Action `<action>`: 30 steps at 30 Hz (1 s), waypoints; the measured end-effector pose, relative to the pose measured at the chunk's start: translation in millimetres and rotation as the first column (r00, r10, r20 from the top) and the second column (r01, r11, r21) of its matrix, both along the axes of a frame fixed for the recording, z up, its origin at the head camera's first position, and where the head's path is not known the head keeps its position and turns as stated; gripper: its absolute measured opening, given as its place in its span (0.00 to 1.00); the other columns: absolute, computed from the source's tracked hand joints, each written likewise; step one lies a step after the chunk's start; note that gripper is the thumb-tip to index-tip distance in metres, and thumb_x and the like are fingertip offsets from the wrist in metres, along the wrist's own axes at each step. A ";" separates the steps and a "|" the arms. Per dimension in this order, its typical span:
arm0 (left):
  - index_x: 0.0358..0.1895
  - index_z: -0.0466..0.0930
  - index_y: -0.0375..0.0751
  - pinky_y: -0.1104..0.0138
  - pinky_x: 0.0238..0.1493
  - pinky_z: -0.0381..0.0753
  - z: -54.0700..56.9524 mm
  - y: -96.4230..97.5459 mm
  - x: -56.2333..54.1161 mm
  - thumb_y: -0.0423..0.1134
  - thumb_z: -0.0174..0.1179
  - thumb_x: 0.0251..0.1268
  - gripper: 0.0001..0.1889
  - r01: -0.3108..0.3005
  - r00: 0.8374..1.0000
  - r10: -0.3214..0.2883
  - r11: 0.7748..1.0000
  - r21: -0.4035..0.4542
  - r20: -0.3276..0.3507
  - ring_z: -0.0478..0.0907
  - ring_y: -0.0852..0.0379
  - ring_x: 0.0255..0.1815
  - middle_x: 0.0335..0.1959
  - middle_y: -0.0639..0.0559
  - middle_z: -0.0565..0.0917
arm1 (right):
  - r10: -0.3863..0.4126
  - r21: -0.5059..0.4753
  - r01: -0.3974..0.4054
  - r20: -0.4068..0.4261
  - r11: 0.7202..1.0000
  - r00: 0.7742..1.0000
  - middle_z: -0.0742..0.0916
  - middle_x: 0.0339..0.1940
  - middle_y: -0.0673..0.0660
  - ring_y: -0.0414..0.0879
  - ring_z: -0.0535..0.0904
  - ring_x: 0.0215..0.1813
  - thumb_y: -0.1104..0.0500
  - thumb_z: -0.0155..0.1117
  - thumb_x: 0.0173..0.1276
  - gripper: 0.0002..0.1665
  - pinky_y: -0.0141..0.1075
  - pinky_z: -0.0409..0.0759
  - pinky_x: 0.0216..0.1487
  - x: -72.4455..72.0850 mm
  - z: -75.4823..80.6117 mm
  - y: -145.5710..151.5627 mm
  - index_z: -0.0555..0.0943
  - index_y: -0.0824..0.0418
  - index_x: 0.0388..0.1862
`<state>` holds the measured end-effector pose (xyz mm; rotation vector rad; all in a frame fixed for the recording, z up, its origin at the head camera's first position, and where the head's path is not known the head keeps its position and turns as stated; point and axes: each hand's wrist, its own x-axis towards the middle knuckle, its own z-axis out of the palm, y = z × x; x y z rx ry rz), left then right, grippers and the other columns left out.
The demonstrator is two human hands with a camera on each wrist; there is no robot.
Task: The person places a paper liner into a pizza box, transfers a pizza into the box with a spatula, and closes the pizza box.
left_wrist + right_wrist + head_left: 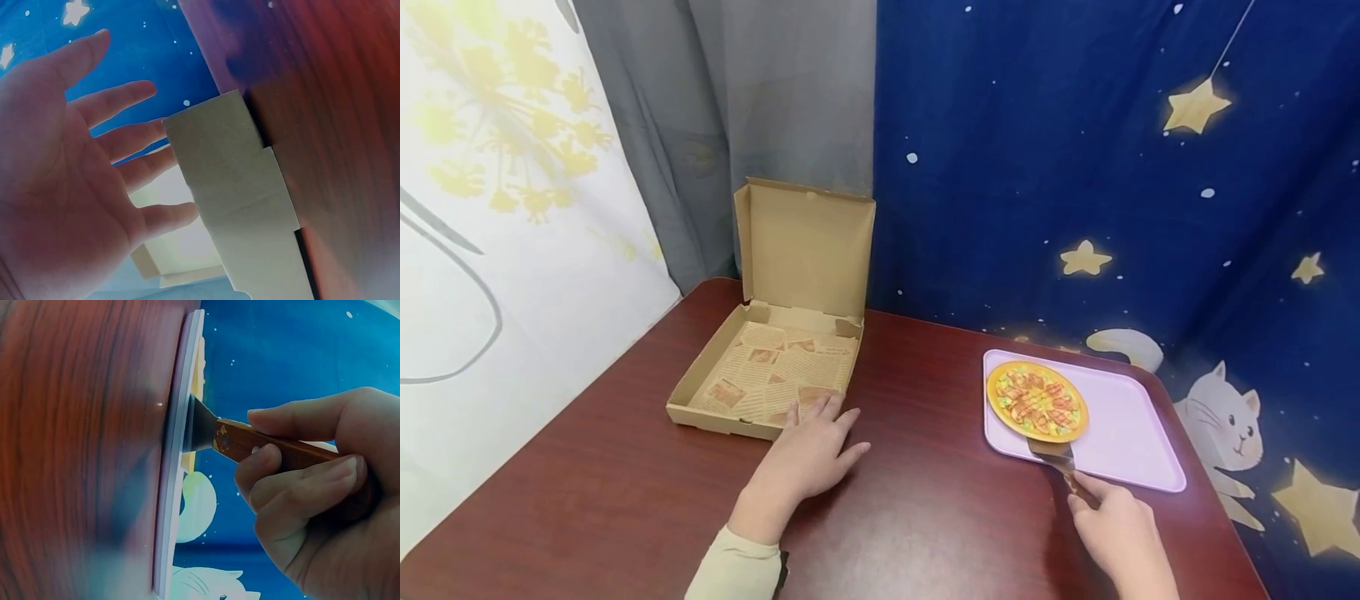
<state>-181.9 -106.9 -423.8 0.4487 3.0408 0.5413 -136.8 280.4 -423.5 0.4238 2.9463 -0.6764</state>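
My right hand grips the wooden handle of a metal spatula. The spatula's blade reaches over the near rim of a pale purple tray, its front end hidden beneath a pizza with a yellow-orange rim. That pizza lies on the left part of the tray. My left hand is spread with fingers extended at the near right corner of an open cardboard pizza box. In the left wrist view, its fingertips come right at the edge of the box wall. Newspaper-print paper lines the box.
Everything stands on a dark red-brown wooden table. The box lid stands upright at the back, close to a grey curtain. A blue curtain with stars hangs behind the tray, and a white cloth hangs at the left.
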 end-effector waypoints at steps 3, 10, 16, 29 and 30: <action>0.74 0.77 0.41 0.27 0.81 0.53 -0.2 -0.6 -0.7 0.56 0.59 0.79 0.30 -0.004 1.000 0.004 1.000 -0.003 0.001 0.62 0.35 0.85 0.82 0.34 0.68 | 0.002 0.001 -0.002 -0.009 1.000 1.000 0.83 0.65 0.75 0.77 0.79 0.64 0.57 0.64 0.74 0.28 0.74 0.72 0.67 -0.5 0.7 0.1 0.80 0.68 0.70; 0.75 0.76 0.41 0.28 0.82 0.51 -1.0 -2.8 -3.3 0.56 0.59 0.80 0.31 -0.004 1.000 0.004 1.000 0.001 0.000 0.62 0.35 0.85 0.82 0.35 0.68 | 0.013 0.004 -0.013 -0.020 1.000 1.000 0.82 0.66 0.75 0.78 0.77 0.67 0.56 0.63 0.76 0.28 0.74 0.71 0.68 -1.6 3.9 0.4 0.80 0.67 0.70; 0.74 0.77 0.41 0.27 0.81 0.53 -0.9 -4.9 -3.5 0.57 0.59 0.79 0.31 -0.006 1.000 0.006 1.000 -0.006 -0.011 0.62 0.35 0.85 0.82 0.36 0.69 | 0.025 0.002 -0.025 -0.046 1.000 0.999 0.82 0.67 0.74 0.80 0.73 0.72 0.55 0.63 0.76 0.28 0.74 0.69 0.71 -1.3 4.7 0.0 0.81 0.64 0.70; 0.74 0.77 0.40 0.27 0.82 0.52 0.3 -7.5 -2.6 0.56 0.60 0.79 0.30 -0.011 0.999 0.011 1.000 0.006 -0.030 0.63 0.34 0.84 0.81 0.35 0.69 | 0.007 -0.028 -0.008 -0.021 1.000 1.000 0.80 0.70 0.74 0.78 0.73 0.72 0.53 0.63 0.77 0.28 0.76 0.68 0.71 -1.6 8.5 2.5 0.80 0.62 0.72; 0.74 0.77 0.40 0.27 0.82 0.52 0.3 -7.7 -2.6 0.56 0.60 0.79 0.30 -0.011 0.999 0.011 1.000 0.005 -0.031 0.63 0.34 0.85 0.81 0.35 0.69 | 0.007 -0.032 -0.008 -0.020 0.999 1.000 0.79 0.71 0.75 0.79 0.72 0.72 0.53 0.63 0.77 0.28 0.76 0.67 0.71 -1.8 9.2 2.6 0.80 0.62 0.72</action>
